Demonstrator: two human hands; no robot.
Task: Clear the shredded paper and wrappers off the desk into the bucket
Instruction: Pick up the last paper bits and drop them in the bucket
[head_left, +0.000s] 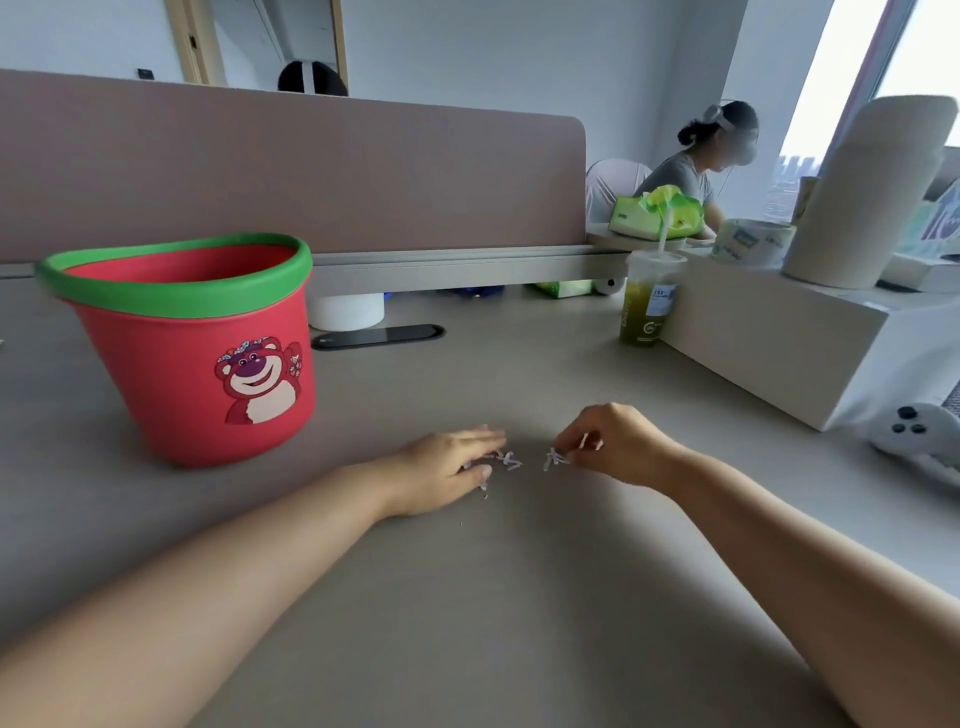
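On a grey desk (493, 597), the person's left hand (441, 467) is lying flat with its fingers straight, its fingertips touching a small scatter of shredded paper (506, 460). Just beside it, the right hand (618, 441) is curling its fingers, pinching a few paper shreds (555, 458). A red bear-printed bucket (156, 364) is standing upright to the left, apart from both hands.

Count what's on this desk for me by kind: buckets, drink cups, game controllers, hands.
Red bucket: 1
Drink cup with straw: 1
White controller: 1
Hands: 2, left hand and right hand
Paper shreds: too small and clumped to count
Total: 5, shreds aside
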